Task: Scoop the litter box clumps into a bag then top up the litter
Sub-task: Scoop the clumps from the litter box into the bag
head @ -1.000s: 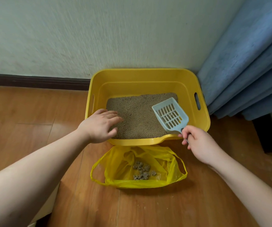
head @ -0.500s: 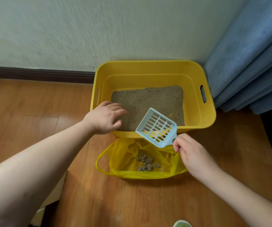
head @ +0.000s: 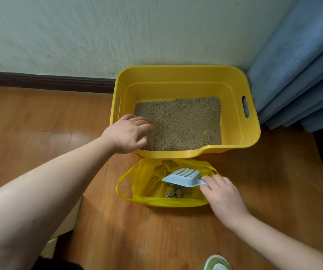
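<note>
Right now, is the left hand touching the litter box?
Touching. The head view shows the left hand draped over the litter box front-left rim, no gap visible.

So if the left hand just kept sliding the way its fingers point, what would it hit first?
Probably the litter: the left hand rests on the yellow box's near-left corner, fingers aimed rightward and slightly down over it. Depth is hard to judge.

Single head-worn wide-angle view, looking forward and steeply down from close above the brown wooden plank floor (head: 40, 117); pale textured wall (head: 117, 32) fills the upper frame, both forearms entering from the bottom corners.
</note>
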